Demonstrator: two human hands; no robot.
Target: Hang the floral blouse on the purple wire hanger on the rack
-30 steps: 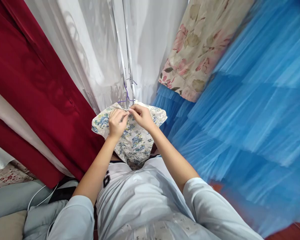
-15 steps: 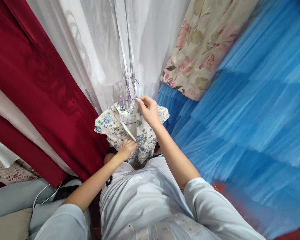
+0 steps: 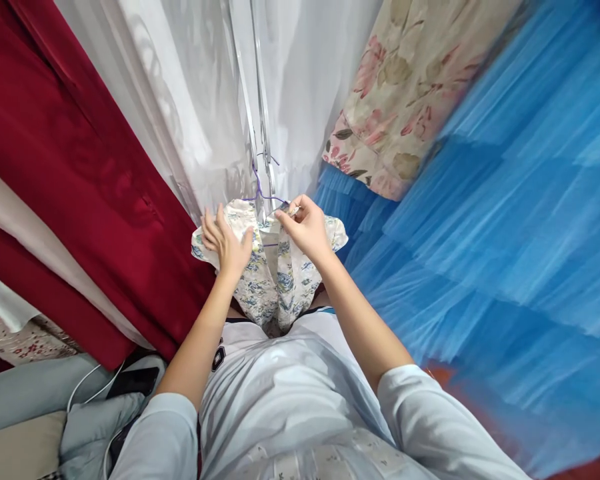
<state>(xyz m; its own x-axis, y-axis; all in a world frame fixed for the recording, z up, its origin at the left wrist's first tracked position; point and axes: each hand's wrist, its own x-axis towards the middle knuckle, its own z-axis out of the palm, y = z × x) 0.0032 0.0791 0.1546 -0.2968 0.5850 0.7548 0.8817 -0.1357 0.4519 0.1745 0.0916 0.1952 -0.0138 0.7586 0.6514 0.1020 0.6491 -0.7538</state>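
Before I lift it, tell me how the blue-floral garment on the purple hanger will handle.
The blue-floral garment will probably flop: its front hangs in loose folds. It looks light; the cloth seems thin. With its front open, it may slip off the slim purple hanger.

Garment (image 3: 256,283) on the hanger (image 3: 259,191)

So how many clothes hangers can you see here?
1: the purple hanger, partly inside the blue-flowered garment, its top between the left hand and the right hand. Others may be hidden among the hanging fabrics.
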